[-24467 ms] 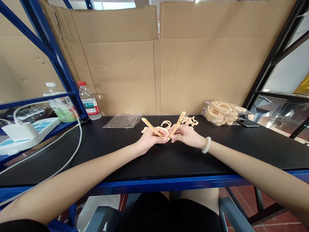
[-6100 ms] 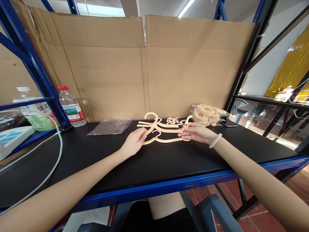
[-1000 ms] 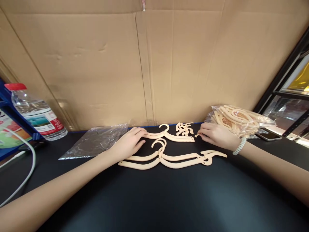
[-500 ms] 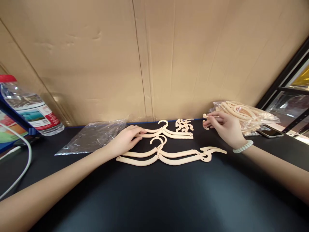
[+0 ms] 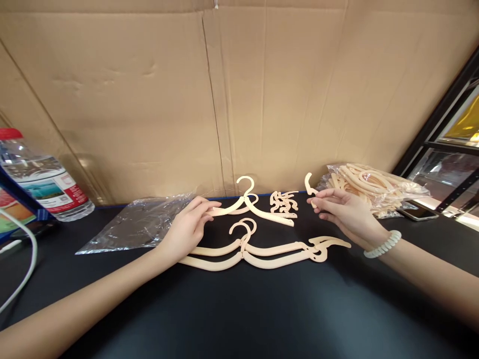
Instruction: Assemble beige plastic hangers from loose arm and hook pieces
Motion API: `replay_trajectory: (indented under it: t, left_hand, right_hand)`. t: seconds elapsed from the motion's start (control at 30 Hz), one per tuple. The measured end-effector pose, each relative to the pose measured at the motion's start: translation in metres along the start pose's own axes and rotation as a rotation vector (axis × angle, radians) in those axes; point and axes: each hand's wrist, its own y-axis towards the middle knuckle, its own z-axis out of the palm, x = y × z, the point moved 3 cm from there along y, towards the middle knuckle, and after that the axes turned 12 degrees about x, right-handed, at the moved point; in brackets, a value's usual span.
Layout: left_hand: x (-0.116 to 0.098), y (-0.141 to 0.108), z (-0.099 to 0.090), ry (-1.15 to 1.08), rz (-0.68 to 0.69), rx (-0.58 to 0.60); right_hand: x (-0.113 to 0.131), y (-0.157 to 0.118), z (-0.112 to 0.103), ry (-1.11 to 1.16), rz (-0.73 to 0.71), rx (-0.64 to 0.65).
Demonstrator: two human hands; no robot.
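My left hand (image 5: 192, 219) is closed on the left end of a beige clothes hanger (image 5: 267, 214), whose hook tilts up off the black table. Under it lies another hanger, mostly covered. Between the fingertips of my right hand (image 5: 346, 212) is a small curved beige hook piece (image 5: 309, 183), its lower part hidden by the fingers. Nearer to me, two beige hangers (image 5: 219, 264) lie side by side, with curved hook pieces (image 5: 320, 249) at their right end. A small pile of beige hook pieces (image 5: 283, 202) rests between my hands.
A clear plastic bag (image 5: 127, 227) lies flat at left, near a water bottle (image 5: 56, 187) and a white cable (image 5: 32, 269). At right are a bag of beige hanger parts (image 5: 389, 182), a phone (image 5: 418, 211) and a black rack (image 5: 434, 124). Cardboard (image 5: 149, 99) stands behind.
My left hand has lifted the upper far hanger, tipping its hook up. My right hand has turned the small hook piece and moved slightly left. The view has shifted a little.
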Motion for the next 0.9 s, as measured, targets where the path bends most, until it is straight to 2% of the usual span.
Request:
replay_trajectory:
  t: [0.33, 0.47, 0.63, 0.77, 0.9]
  left_hand:
    - [-0.011, -0.01, -0.006, -0.069, -0.048, -0.154]
    - [-0.013, -0.012, -0.008, -0.059, -0.093, -0.19]
    - [-0.018, -0.014, -0.008, -0.058, -0.086, -0.217]
    - [-0.023, -0.014, -0.006, -0.08, -0.06, -0.183]
    - [-0.026, -0.015, -0.006, -0.073, -0.05, -0.192]
  right_hand:
    - [0.01, -0.015, 0.026, 0.126, 0.039, 0.214]
    - [0.012, -0.017, 0.027, 0.092, 0.014, 0.234]
    - [0.013, -0.017, 0.028, 0.093, 0.001, 0.225]
    - [0.011, -0.016, 0.026, 0.149, 0.003, 0.211]
    - [0.012, -0.018, 0.028, 0.24, -0.022, 0.272]
